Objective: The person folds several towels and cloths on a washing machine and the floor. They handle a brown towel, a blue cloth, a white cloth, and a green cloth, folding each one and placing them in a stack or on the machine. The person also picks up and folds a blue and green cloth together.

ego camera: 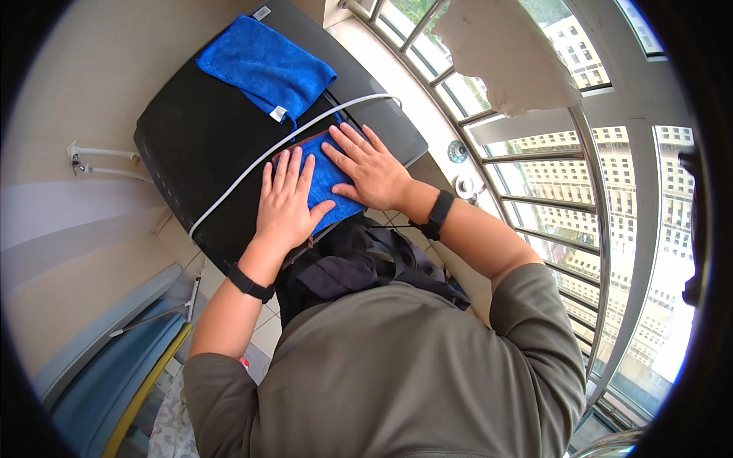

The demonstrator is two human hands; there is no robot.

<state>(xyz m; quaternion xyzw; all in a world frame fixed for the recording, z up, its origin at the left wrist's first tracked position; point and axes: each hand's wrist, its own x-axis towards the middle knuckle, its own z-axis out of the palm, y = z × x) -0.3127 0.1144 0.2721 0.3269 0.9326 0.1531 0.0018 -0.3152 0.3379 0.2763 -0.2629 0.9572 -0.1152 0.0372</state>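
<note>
Both palms face down on a blue cloth (327, 172) with a brown edge, spread on the near part of a dark appliance top (189, 131). My left hand (288, 197) presses on the cloth's left side, its fingers slightly apart and pointing away from me. On the cloth's right side lies my right hand (368, 166), thumb spread toward the left one. Neither hand grips the fabric. Farther back on the same top rests a second blue cloth (266, 66), folded, with a white tag at its corner. A white hose or cable (257, 163) arcs across the top between the two cloths.
At the left wall are a tap with a white pipe (106, 152) and hanging blue and yellow fabric (131, 372). To the right run a metal window railing (595, 189) and a ledge with a round metal fitting (457, 151) and a white knob-like fitting (465, 186).
</note>
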